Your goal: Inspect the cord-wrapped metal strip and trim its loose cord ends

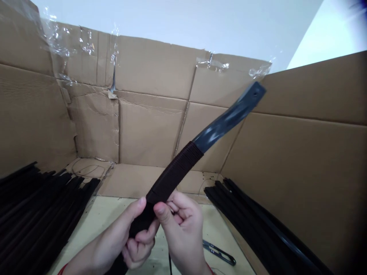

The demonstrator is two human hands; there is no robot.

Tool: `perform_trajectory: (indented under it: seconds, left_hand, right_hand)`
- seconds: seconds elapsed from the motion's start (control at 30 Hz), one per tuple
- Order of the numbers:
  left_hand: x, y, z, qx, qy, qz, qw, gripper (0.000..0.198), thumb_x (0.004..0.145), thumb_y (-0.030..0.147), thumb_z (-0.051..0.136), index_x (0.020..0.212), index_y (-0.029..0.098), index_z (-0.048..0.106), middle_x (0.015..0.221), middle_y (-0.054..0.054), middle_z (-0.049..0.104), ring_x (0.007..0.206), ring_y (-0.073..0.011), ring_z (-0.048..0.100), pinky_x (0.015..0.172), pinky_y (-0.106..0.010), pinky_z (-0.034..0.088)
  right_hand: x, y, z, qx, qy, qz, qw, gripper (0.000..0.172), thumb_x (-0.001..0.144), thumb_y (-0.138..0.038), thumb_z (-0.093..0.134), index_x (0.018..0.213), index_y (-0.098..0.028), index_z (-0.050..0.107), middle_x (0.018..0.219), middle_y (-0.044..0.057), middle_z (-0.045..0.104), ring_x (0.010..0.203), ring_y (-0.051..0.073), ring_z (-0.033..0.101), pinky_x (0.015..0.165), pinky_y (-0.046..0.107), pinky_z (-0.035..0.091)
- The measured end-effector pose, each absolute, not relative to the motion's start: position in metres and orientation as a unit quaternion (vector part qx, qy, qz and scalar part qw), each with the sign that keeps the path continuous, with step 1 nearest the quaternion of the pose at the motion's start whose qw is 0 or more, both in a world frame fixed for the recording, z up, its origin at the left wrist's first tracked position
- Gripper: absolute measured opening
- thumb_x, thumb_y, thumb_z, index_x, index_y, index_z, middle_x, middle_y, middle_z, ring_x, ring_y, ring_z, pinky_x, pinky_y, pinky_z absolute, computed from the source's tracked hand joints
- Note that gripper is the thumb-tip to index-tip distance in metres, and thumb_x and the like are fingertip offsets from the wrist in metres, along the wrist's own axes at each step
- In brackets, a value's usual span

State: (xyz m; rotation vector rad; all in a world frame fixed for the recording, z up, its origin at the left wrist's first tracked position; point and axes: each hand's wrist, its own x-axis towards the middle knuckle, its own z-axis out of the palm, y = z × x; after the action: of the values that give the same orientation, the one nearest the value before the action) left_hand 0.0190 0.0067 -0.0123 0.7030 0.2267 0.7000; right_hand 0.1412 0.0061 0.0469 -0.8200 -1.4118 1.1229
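Observation:
A long, slightly curved dark strip (229, 118) slants up to the right, with a glossy bare end that has a small hole near its tip. Dark brown cord (176, 172) is wound in tight turns round its middle. My left hand (126, 233) is closed round the strip's black lower part, thumb along the near edge of the winding. At the lower end of the winding, my right hand (182, 225) grips the strip between thumb and curled fingers. A loose dark cord (170, 261) hangs below the right hand; whether its fingers also hold it is hidden.
Dark strips lie in a pile (34, 206) at the left, and several more (258, 225) lie at the right. Thread snips (219, 252) rest on the pale table (106, 210) near my right wrist. Taped cardboard walls (151, 126) stand behind and on both sides.

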Motion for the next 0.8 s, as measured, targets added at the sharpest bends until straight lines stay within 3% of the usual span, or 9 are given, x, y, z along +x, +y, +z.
perform_trajectory:
  seconds: [0.13, 0.23, 0.43, 0.57, 0.67, 0.8]
  left_hand:
    - [0.014, 0.011, -0.014, 0.352, 0.038, 0.33, 0.875, 0.058, 0.083, 0.067, 0.046, 0.055, 0.017, 0.038, 0.042, 0.007, 0.024, 0.036, -0.0035, 0.018, 0.037, -0.019, 0.011]
    - [0.012, 0.013, -0.007, 0.342, 0.072, 0.349, 0.87, 0.052, 0.081, 0.061, 0.052, 0.058, 0.015, 0.043, 0.049, 0.005, 0.03, 0.041, -0.0045, 0.023, 0.041, -0.02, 0.014]
    - [0.012, 0.008, 0.002, 0.298, 0.149, 0.385, 0.861, 0.057, 0.078, 0.066, 0.057, 0.057, 0.017, 0.037, 0.049, 0.008, 0.021, 0.041, -0.0024, 0.011, 0.04, -0.018, 0.006]
    - [0.015, 0.007, 0.009, 0.376, 0.217, 0.421, 0.796, 0.054, 0.086, 0.063, 0.051, 0.065, 0.013, 0.048, 0.054, 0.004, 0.037, 0.046, -0.0037, 0.031, 0.045, -0.016, 0.025]
    - [0.016, 0.006, 0.012, 0.413, 0.3, 0.481, 0.713, 0.044, 0.09, 0.054, 0.053, 0.074, 0.013, 0.054, 0.054, 0.003, 0.044, 0.046, -0.0047, 0.038, 0.045, -0.015, 0.029]
    - [0.016, 0.006, 0.001, 0.294, 0.172, 0.377, 0.861, 0.05, 0.092, 0.059, 0.042, 0.07, 0.015, 0.053, 0.04, 0.006, 0.035, 0.029, -0.0045, 0.025, 0.031, -0.016, 0.021]
  right_hand:
    - [0.144, 0.005, 0.05, -0.342, -0.648, 0.427, 0.53, 0.02, 0.085, -0.031, 0.067, 0.078, -0.012, 0.07, 0.058, 0.006, 0.065, 0.047, 0.012, 0.06, 0.04, 0.017, 0.045]
    - [0.147, 0.007, 0.054, -0.356, -0.658, 0.466, 0.473, 0.02, 0.085, -0.028, 0.065, 0.074, -0.012, 0.068, 0.057, 0.005, 0.064, 0.048, 0.013, 0.062, 0.041, 0.017, 0.047]
    - [0.145, 0.011, 0.053, -0.335, -0.657, 0.491, 0.463, 0.021, 0.084, -0.027, 0.066, 0.069, -0.013, 0.065, 0.055, 0.002, 0.061, 0.049, 0.012, 0.061, 0.047, 0.018, 0.049]
    - [0.144, 0.015, 0.052, -0.376, -0.607, 0.483, 0.507, 0.027, 0.085, -0.032, 0.066, 0.066, -0.014, 0.06, 0.051, 0.0, 0.057, 0.045, 0.011, 0.056, 0.041, 0.017, 0.042]
    - [0.149, 0.022, 0.052, -0.373, -0.602, 0.483, 0.514, 0.026, 0.084, -0.035, 0.068, 0.069, -0.014, 0.064, 0.054, 0.0, 0.056, 0.05, 0.01, 0.053, 0.046, 0.019, 0.041]
    - [0.161, 0.029, 0.051, -0.31, -0.596, 0.584, 0.456, 0.028, 0.077, -0.042, 0.075, 0.089, -0.017, 0.074, 0.053, -0.004, 0.048, 0.042, 0.005, 0.035, 0.043, 0.019, 0.035]
